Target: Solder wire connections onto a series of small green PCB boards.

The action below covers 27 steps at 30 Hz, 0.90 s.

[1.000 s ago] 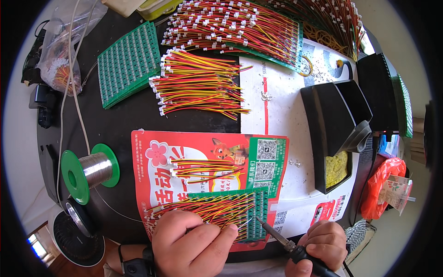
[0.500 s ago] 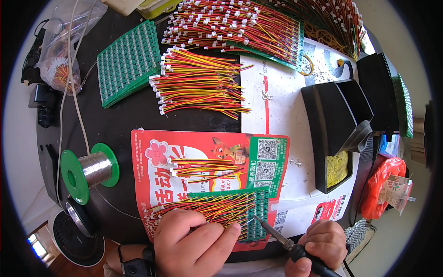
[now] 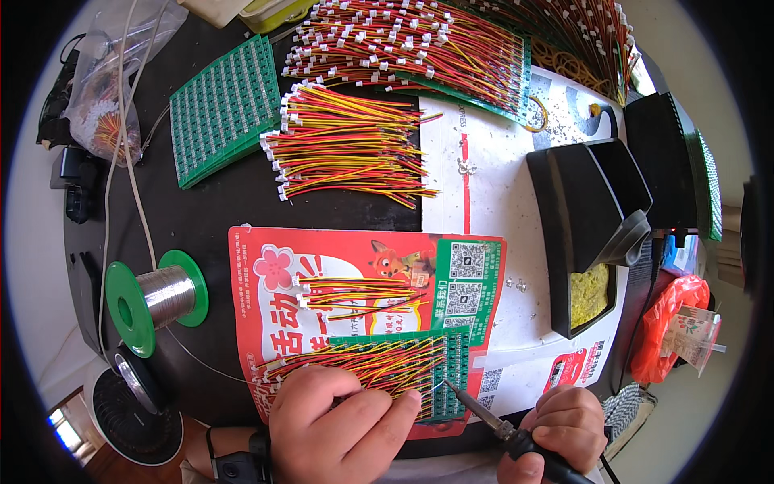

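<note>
My right hand (image 3: 568, 427) is wrapped round the dark handle of a soldering iron (image 3: 492, 418). Its tip rests at the row of pads on a green circuit board panel (image 3: 456, 363), by the wire ends. Fingers curled and pressed together, my left hand (image 3: 343, 423) lies over the panel's near left part, with solder wire (image 3: 436, 387) poking out past its fingertips toward the iron's tip. Red, yellow and black wires (image 3: 387, 365) lie across the panel, partly hidden by that hand. From the green-flanged solder spool (image 3: 165, 297), thin wire runs to my left hand.
Under the panel is a red printed sheet (image 3: 270, 323) bearing a small wire bunch (image 3: 363, 294). Beyond lie a larger wire bundle (image 3: 351, 145), stacked green panels (image 3: 226, 113) and wired panels (image 3: 419, 48). A black iron stand (image 3: 588, 185) with yellow sponge (image 3: 589, 297) stands right.
</note>
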Each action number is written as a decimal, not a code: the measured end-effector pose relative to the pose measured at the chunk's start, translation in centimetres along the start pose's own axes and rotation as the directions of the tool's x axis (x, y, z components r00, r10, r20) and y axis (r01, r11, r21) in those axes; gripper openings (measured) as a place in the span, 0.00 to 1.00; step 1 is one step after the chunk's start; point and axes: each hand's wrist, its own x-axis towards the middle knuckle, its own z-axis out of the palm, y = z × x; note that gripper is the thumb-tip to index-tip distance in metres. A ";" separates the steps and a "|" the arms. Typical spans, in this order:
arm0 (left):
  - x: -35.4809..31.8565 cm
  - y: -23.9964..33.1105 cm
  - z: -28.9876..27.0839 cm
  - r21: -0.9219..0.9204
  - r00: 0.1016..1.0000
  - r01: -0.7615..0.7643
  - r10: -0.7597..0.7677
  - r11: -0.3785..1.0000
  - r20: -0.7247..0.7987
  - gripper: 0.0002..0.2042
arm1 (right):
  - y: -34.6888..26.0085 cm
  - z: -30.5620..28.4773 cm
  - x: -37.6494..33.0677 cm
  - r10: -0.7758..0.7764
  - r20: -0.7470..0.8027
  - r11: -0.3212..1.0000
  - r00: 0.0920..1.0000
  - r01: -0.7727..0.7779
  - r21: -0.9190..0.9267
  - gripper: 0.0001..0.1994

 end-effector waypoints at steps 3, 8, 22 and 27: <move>0.0 0.0 -0.1 0.010 1.000 0.001 -0.001 1.000 0.001 0.08 | -0.1 0.0 0.1 0.003 0.016 1.000 1.000 -0.003 0.006 0.13; 0.0 0.1 -0.1 0.006 1.000 -0.002 0.002 1.000 -0.012 0.08 | 0.0 0.1 0.1 -0.002 0.001 1.000 1.000 0.002 0.014 0.12; 0.0 0.1 0.0 -0.001 1.000 -0.004 0.004 1.000 0.000 0.09 | -0.2 -0.1 0.3 0.015 0.043 1.000 0.999 -0.015 0.006 0.12; 0.0 0.3 -0.3 0.003 1.000 0.004 -0.004 1.000 -0.020 0.09 | -0.1 -0.1 0.2 -0.007 0.028 0.999 1.000 0.005 0.041 0.12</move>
